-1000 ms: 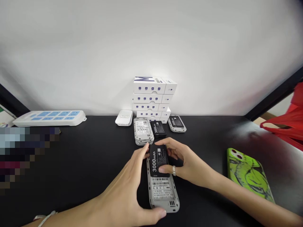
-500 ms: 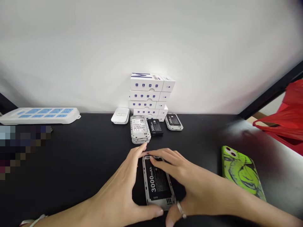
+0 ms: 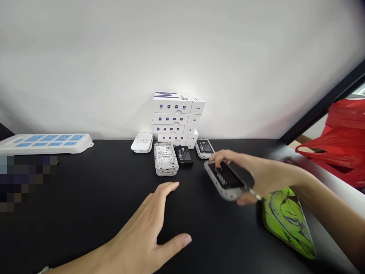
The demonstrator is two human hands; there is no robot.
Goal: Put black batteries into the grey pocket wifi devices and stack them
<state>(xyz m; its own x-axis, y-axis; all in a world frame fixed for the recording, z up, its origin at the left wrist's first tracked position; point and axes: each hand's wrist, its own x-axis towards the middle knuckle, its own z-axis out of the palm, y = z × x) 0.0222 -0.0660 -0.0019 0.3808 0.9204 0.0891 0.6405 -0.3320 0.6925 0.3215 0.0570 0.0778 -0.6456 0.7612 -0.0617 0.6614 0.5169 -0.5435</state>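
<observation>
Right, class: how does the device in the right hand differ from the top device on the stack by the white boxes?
The held device has a black battery fitted; the stacked device shows a printed white label. The held device is gripped in the right hand; the stacked device rests untouched. Both have pale frames with rounded corners.

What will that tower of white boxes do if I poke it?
The white boxes might slide or topple, because their edges don't line up. They look stiff, with flat sides and crisp corners. The wall close behind may stop a backward push.
</observation>
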